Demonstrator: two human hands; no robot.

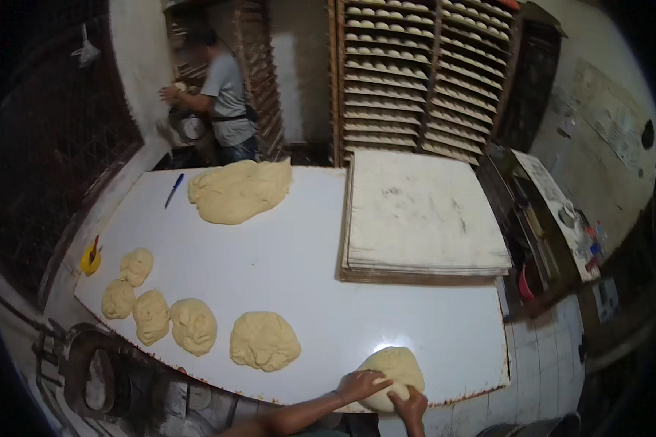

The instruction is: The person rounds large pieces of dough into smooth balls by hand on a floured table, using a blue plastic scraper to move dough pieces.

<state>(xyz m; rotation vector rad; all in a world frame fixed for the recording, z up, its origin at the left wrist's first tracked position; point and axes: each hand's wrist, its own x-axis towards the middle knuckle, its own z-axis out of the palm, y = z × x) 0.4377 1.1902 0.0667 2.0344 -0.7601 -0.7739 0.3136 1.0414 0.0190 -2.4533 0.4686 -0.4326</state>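
At the near edge of the white table, both my hands work a rounded lump of dough. My left hand grips its left side, fingers curled over the top. On the near right side, my right hand presses in with bent fingers, close to the left one. A raised fold of dough shows between them. To the left lies a flattened, wrinkled dough lump. Beyond it, several more lumps sit in a curved group, among them a round one.
A large dough mass and a blue-handled knife lie on the far side. Stacked pale boards cover the far right. A yellow container stands at the left edge. Behind, a person stands by a scale, beside a rack of shaped dough.
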